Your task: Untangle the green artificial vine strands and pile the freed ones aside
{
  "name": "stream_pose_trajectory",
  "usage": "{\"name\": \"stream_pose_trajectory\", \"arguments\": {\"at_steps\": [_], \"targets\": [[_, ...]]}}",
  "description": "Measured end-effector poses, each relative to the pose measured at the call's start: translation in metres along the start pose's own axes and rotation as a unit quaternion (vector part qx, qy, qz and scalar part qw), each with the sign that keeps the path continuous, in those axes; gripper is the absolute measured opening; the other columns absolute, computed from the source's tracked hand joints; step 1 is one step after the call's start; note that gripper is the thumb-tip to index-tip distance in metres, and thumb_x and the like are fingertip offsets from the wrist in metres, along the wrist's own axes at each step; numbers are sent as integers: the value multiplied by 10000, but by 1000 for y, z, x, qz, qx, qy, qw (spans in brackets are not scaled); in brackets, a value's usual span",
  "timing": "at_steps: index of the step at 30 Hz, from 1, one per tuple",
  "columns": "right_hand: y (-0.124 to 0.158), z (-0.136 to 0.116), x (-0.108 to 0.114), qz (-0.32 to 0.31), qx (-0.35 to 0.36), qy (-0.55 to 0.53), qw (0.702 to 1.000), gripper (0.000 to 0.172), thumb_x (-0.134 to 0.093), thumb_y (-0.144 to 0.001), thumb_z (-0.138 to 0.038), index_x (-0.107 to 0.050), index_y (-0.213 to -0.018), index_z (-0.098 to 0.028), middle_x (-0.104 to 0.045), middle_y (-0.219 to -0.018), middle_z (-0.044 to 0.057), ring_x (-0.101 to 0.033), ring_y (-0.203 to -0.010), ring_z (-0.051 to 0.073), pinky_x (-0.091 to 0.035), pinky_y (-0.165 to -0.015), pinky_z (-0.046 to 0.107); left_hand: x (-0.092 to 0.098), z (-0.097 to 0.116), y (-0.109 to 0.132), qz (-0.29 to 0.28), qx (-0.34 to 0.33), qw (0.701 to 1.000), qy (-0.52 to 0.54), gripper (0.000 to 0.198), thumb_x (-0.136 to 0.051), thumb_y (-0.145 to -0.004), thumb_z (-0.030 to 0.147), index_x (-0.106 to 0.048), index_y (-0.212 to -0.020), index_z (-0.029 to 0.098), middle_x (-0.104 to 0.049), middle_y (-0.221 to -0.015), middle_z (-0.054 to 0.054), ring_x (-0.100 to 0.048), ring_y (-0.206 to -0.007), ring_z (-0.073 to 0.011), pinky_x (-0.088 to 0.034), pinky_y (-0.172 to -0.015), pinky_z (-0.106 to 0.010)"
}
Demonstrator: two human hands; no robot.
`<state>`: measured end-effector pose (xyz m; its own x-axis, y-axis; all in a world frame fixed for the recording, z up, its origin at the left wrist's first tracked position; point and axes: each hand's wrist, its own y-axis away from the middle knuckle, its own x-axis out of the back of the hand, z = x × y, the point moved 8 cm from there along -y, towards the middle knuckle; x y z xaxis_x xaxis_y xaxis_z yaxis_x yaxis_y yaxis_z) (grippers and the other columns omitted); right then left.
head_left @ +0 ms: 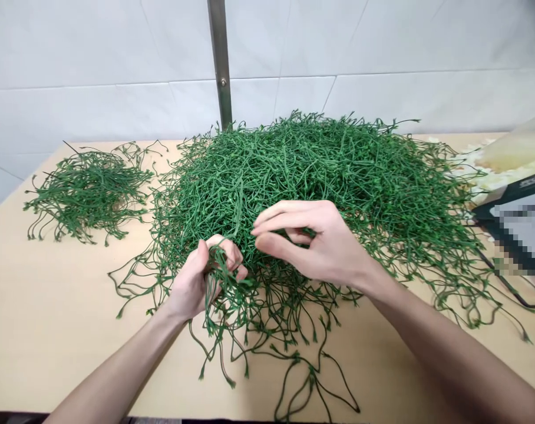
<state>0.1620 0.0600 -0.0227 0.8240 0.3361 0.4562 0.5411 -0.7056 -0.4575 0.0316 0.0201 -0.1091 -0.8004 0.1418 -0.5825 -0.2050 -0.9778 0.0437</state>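
Observation:
A wide heap of green artificial plant stems (320, 159), thin and wavy with small leafy tips, covers the middle of the table. At the heap's near edge, my left hand (201, 274) is closed around a bunch of these green stems (223, 306), whose ends hang out below the fingers. Just to its right, my right hand (311, 241) hovers over the heap with thumb and fingertips brought together in a pinch. Whether a thin stem sits between those fingertips I cannot make out.
A smaller pile of green stems (91, 191) lies on the left of the wooden table (50, 330). Loose stems (311, 377) trail toward the front edge. At right stands a dark-edged package (524, 194) by pale petals (475, 162). A metal post (221, 65) rises behind, against the tiled wall.

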Motion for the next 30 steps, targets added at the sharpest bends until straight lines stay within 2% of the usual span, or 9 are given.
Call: {"name": "stream_pose_trajectory", "arguments": {"at_steps": [3,6,8,10,14,16,19,26,30], "targets": [[1,-4,7,25,13,144,989,347,-546,-940,-223,-740,-659,-158,-728,-736,61,-694,-856,181,-417,-563,244,12,-4,2,27,-3,998,-49,332,-670,-844,460,-708,-784,135,-564,-684,-23,-543,-653,-132,-485,-622,-270],[3,-11,14,68,26,220,973,205,-614,-887,-191,-770,-757,-162,-758,-1012,94,-696,-828,176,-438,-561,258,21,-6,3,55,-13,993,-101,317,-703,-823,455,-724,-860,140,-621,-727,-29,-580,-665,-131,-503,-637,-270],[3,-15,10,51,30,205,977,177,-631,-883,-213,-764,-777,-163,-757,-1021,85,-662,-724,138,-434,-550,253,25,-6,3,72,-13,990,-117,331,-727,-799,466,-713,-884,146,-641,-745,-24,-600,-658,-130,-514,-642,-271],[5,-14,-3,-10,19,165,986,206,-631,-898,-278,-749,-769,-169,-760,-909,54,-620,-655,114,-426,-558,244,25,-4,3,80,-21,988,-130,334,-749,-777,464,-689,-894,157,-650,-754,-15,-604,-648,-123,-506,-628,-253],[12,-10,-31,-118,-6,153,981,208,-644,-898,-351,-726,-901,-160,-731,-852,40,-603,-678,116,-424,-634,243,23,2,3,78,-50,980,-177,328,-755,-771,465,-643,-836,164,-605,-669,19,-514,-585,-80,-433,-561,-184],[12,-7,-34,-126,-19,144,981,174,-652,-895,-319,-707,-880,-155,-692,-756,13,-572,-636,101,-404,-626,234,22,4,4,80,-58,976,-194,337,-754,-772,470,-629,-787,157,-573,-636,31,-479,-559,-65,-405,-537,-167],[10,-2,-30,-112,-49,111,986,147,-689,-859,-289,-658,-800,-158,-598,-642,-40,-483,-543,68,-361,-586,221,21,3,4,78,-41,976,-198,365,-765,-750,487,-619,-769,153,-588,-627,21,-530,-560,-83,-429,-533,-181],[8,2,-26,-127,-69,83,986,194,-684,-850,-243,-610,-1011,-163,-633,-824,-23,-469,-591,68,-352,-610,230,20,2,3,87,-23,976,-198,389,-778,-721,509,-617,-750,156,-597,-603,20,-569,-543,-99,-451,-523,-193],[8,-1,-28,-156,-32,88,983,94,-691,-858,-245,-667,-892,-161,-600,-845,-1,-486,-670,86,-357,-629,233,18,7,3,72,-53,962,-256,379,-735,-763,518,-648,-726,150,-596,-604,6,-537,-547,-99,-427,-526,-201]]}}
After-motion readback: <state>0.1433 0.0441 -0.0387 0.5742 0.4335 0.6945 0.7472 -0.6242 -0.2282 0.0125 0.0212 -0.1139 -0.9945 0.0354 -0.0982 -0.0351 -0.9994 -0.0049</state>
